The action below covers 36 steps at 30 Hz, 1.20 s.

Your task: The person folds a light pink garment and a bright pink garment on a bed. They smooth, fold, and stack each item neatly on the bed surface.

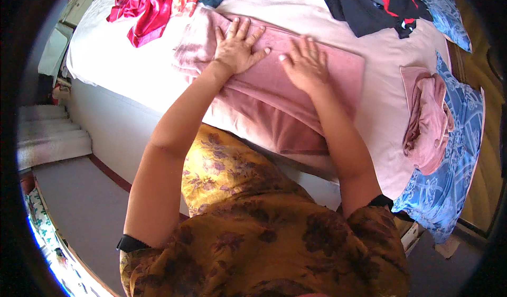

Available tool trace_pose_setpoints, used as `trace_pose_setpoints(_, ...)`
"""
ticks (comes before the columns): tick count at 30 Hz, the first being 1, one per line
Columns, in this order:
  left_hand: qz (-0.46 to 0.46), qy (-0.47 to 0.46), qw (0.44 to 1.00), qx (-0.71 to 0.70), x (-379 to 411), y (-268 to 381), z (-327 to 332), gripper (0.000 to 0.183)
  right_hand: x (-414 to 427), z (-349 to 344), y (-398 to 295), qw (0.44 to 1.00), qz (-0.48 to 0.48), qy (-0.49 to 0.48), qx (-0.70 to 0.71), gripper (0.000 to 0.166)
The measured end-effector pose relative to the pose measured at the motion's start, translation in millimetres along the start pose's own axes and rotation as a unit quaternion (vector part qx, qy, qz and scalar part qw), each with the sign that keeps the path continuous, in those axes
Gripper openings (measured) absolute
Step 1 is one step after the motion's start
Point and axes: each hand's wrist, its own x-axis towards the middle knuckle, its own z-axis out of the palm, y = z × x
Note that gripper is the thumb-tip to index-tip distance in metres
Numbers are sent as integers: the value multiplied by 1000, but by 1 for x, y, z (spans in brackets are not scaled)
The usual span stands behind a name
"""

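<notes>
A dusty-pink velvety garment (340, 71) lies spread in layers on the bed near its front edge. My left hand (237, 49) rests flat on its left part, palm down with fingers apart, close to a bunched, lighter-looking section. My right hand (307, 63) lies palm down over the middle of the same cloth, fingers a little spread. Neither hand grips anything. A lower layer of the pink cloth (301, 138) reaches towards the front edge of the bed, partly behind my right forearm.
The bed has a pale pink sheet (130, 75). Shiny red clothing (150, 7) lies at the back left, dark trousers (356, 11) at the back right. A crumpled pink garment (427, 118) rests partly on a blue patterned pillow (459, 138) at the right.
</notes>
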Motion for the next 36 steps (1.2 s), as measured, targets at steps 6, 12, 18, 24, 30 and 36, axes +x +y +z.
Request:
trace_pose_setpoints(6, -43, 20, 999, -15, 0, -22, 13, 73, -23, 5, 74, 987, 143, 51, -48, 71)
trace_pose_setpoints(12, 15, 70, 993, -96, 8, -40, 24, 73, -27, 1, 92, 985, 107, 121, -54, 74)
trace_pose_setpoints(18, 81, 110, 989, -51, -40, 25, -33, 61, -120, -26, 88, 918, 171, 219, 284, 74)
trace_pose_setpoints(24, 139, -129, 979, -73, -95, 88, -56, 78, -184, -35, 80, 552, 259, -82, 788, 62)
trace_pose_setpoints(30, 118, -193, 952, -207, -104, 87, -88, 82, -204, -12, 112, 668, 138, 37, 731, 43)
trace_pose_setpoints(36, 14, -124, 834, -538, -113, 101, -77, 84, -223, -80, 67, 509, 86, 27, 856, 39)
